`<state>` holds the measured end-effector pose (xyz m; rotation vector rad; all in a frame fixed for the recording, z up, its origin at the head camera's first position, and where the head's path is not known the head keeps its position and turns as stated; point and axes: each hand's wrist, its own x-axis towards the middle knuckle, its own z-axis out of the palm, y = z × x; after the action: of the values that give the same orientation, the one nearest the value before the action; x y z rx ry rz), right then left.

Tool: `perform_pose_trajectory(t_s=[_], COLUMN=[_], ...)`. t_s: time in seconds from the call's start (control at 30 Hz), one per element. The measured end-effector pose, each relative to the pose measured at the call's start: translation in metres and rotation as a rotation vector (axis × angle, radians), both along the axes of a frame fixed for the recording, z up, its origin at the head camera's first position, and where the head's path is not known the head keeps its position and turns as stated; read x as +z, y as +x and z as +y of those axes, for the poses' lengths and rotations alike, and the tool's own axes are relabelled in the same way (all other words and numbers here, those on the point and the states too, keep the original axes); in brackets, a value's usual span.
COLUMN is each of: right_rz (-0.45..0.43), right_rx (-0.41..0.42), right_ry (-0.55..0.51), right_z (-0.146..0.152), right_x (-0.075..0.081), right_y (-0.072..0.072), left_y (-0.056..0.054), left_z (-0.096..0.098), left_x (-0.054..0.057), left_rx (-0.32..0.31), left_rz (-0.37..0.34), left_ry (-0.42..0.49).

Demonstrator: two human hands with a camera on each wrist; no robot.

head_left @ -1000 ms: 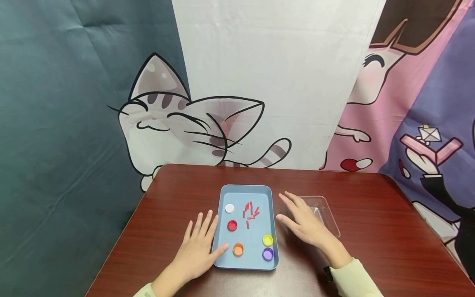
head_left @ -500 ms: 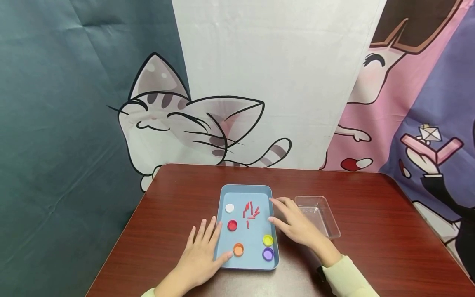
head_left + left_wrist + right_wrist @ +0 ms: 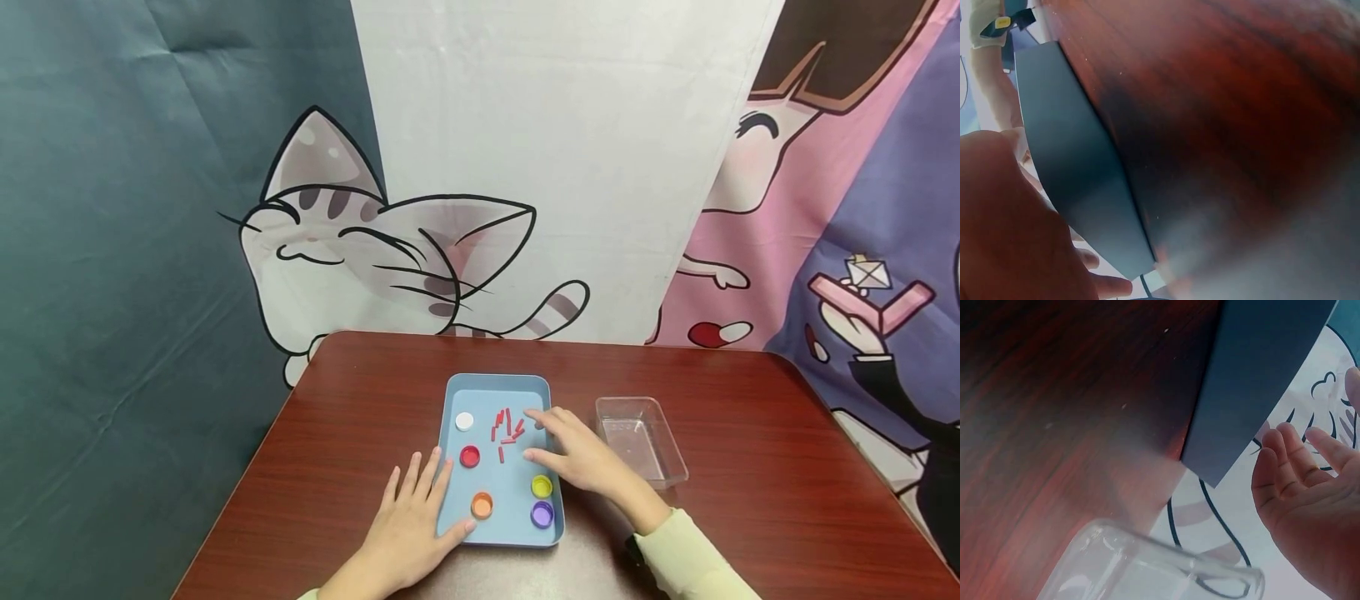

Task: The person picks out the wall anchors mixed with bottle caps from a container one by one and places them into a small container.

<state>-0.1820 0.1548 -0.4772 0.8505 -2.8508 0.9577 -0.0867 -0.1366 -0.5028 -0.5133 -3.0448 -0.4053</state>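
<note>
A pale blue rectangular tray (image 3: 510,485) lies on the table, its outer wall (image 3: 1079,156) large in the left wrist view. My left hand (image 3: 408,529) is at its left rim, fingers straight and spread, thumb reaching over the near left corner beside an orange ring-like cap (image 3: 482,505). Over the tray's right side hovers my right hand (image 3: 579,457), fingers loosely bent and holding nothing. Its fingertips are just right of several small red sticks (image 3: 508,422). A white disc (image 3: 464,422) and a red cap (image 3: 469,456) lie left of the sticks.
Yellow (image 3: 542,486) and purple (image 3: 542,514) caps sit at the tray's near right corner, below my right hand. A clear plastic box (image 3: 641,437) stands right of the tray on the brown table (image 3: 765,467). Behind hangs a cartoon-printed cloth (image 3: 562,167).
My right hand has moved left from beside the clear box to over the tray, near the red sticks. My left hand has shifted slightly right and nearer along the tray's left rim.
</note>
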Motion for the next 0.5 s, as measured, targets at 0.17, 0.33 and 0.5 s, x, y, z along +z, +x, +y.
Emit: perform_pose_trajectory(t_s=[0.17, 0.33, 0.5], right_rz=[-0.03, -0.022, -0.047], right_rx=[0.008, 0.054, 0.083], right_ry=[0.013, 0.029, 0.045], right_z=[-0.007, -0.012, -0.019], right_x=[0.0, -0.001, -0.001], right_y=[-0.002, -0.004, -0.007], left_y=[0.0, 0.0, -0.001], left_z=[0.0, 0.0, 0.001], left_x=[-0.001, 0.0, 0.0], left_rx=[-0.004, -0.011, -0.015], left_rz=[-0.001, 0.017, 0.018], left_ry=[0.008, 0.007, 0.013])
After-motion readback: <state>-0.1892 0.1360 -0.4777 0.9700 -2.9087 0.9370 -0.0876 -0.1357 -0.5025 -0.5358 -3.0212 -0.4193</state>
